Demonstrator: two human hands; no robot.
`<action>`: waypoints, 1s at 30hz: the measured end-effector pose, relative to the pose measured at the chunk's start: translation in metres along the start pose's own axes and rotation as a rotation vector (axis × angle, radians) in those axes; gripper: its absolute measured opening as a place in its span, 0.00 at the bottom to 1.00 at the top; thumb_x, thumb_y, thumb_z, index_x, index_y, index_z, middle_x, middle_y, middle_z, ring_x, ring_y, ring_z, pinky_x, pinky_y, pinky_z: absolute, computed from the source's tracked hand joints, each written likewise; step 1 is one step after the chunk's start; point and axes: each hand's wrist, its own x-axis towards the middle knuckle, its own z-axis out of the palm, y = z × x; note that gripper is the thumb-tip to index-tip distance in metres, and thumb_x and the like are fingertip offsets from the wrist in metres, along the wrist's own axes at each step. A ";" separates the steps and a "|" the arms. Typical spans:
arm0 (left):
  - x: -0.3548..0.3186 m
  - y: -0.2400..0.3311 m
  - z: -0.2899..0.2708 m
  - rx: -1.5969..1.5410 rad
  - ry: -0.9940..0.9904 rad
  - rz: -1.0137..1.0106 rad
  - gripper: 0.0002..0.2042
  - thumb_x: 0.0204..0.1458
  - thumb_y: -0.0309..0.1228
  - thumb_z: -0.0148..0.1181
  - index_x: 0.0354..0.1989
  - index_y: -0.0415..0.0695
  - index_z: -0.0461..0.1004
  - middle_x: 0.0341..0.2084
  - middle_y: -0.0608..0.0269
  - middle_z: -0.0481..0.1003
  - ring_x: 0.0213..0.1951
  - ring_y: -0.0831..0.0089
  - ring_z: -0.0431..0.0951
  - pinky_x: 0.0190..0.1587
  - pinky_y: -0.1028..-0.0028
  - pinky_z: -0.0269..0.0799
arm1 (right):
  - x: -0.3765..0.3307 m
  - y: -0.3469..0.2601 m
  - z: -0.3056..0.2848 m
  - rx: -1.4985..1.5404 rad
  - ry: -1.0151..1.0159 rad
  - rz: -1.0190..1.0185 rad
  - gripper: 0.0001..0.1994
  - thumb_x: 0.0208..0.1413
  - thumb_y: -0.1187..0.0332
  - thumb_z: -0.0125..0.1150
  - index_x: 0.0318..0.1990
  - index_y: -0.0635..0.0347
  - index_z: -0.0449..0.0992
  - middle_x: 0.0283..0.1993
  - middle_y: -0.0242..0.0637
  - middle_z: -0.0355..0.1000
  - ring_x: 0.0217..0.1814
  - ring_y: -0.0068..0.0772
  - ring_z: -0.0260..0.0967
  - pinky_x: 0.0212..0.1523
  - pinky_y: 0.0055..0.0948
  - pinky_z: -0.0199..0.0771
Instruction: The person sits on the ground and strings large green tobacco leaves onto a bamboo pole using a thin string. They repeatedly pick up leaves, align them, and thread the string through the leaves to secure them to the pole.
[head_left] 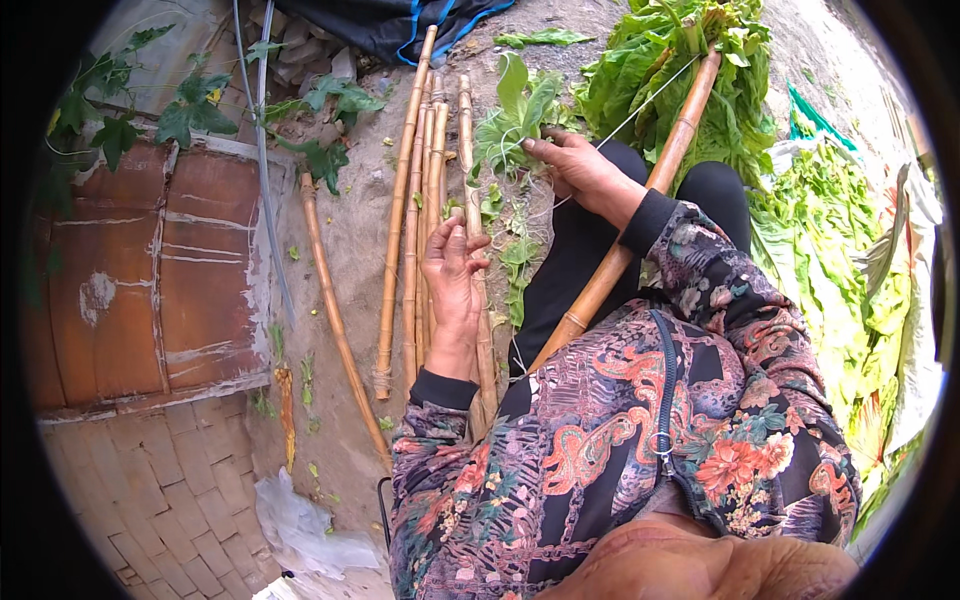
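Observation:
My right hand (590, 175) is closed, with thumb and fingers pinched at the base of a few green leaves (515, 110). A thin white string (655, 95) runs from the upper end of a bamboo pole (610, 265) down to this hand. The pole slants across my lap, and a thick bunch of large green leaves (690, 90) hangs at its far end. My left hand (455, 290) is raised palm up over the poles on the ground, its fingers curled in. A small green scrap shows at its fingertips; whether they hold it is unclear.
Several bamboo poles (398, 240) lie on the dirt to the left, one more (335, 310) apart. A heap of green leaves (820, 270) lies at the right. Left are a rusty brown panel (105, 290), bricks (170, 490) and a plastic sheet (300, 515); a black tarp (380, 25) lies at the top.

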 end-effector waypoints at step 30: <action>0.045 0.032 -0.025 -0.422 -0.248 0.028 0.09 0.53 0.35 0.61 0.38 0.42 0.74 0.13 0.76 0.56 0.15 0.85 0.52 0.20 0.81 0.51 | -0.002 -0.012 0.014 -1.346 0.143 -0.713 0.14 0.51 0.66 0.57 0.45 0.59 0.74 0.35 0.48 0.74 0.40 0.51 0.71 0.39 0.44 0.71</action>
